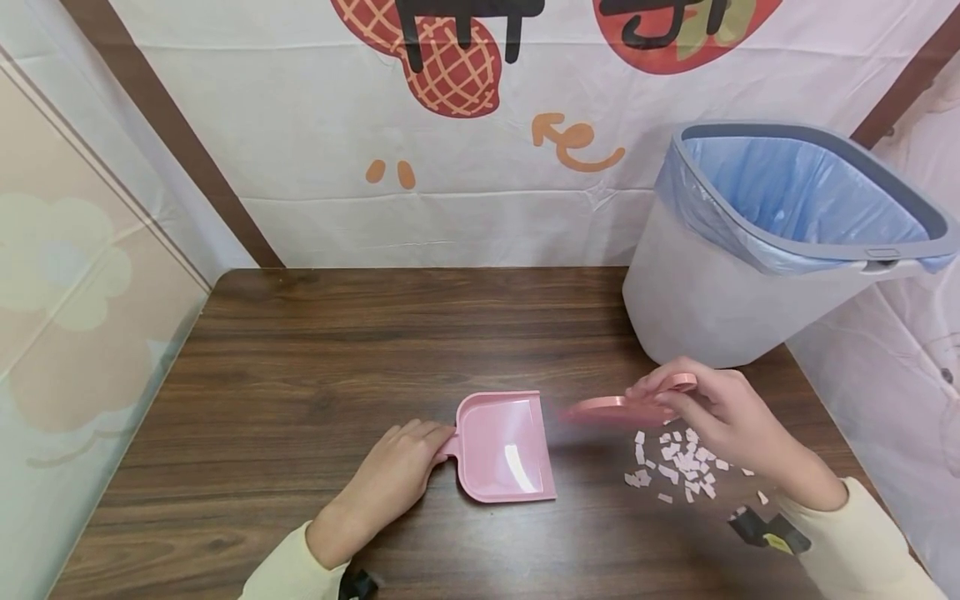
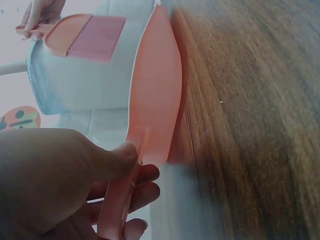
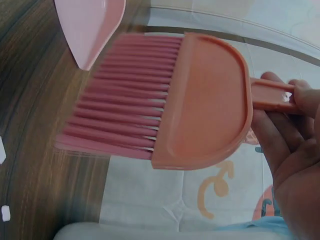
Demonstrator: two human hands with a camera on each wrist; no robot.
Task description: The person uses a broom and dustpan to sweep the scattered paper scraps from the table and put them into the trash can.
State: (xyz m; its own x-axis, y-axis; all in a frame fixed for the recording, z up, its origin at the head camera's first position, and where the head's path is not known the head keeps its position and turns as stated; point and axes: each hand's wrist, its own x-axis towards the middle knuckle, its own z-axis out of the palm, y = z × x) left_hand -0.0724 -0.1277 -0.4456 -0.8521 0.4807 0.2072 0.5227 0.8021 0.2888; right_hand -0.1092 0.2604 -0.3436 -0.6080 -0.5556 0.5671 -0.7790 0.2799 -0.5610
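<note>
A pink dustpan (image 1: 498,446) lies on the wooden table, its open edge facing right. My left hand (image 1: 397,467) grips its handle, with thumb and fingers round it in the left wrist view. In my right hand (image 1: 723,417) is a small pink hand brush (image 3: 205,105), held by its handle. The brush is raised above the table, between the dustpan and a scatter of white paper scraps (image 1: 686,462). Its bristles (image 3: 125,95) point left toward the dustpan and look slightly blurred. The dustpan's visible inside holds no scraps.
A pale grey trash bin (image 1: 697,283) lined with a blue bag (image 1: 802,192) stands at the table's back right, beyond my right hand. A printed white cloth (image 1: 495,225) hangs behind the table (image 1: 337,350). Another printed cloth (image 1: 75,292) hangs along the left side.
</note>
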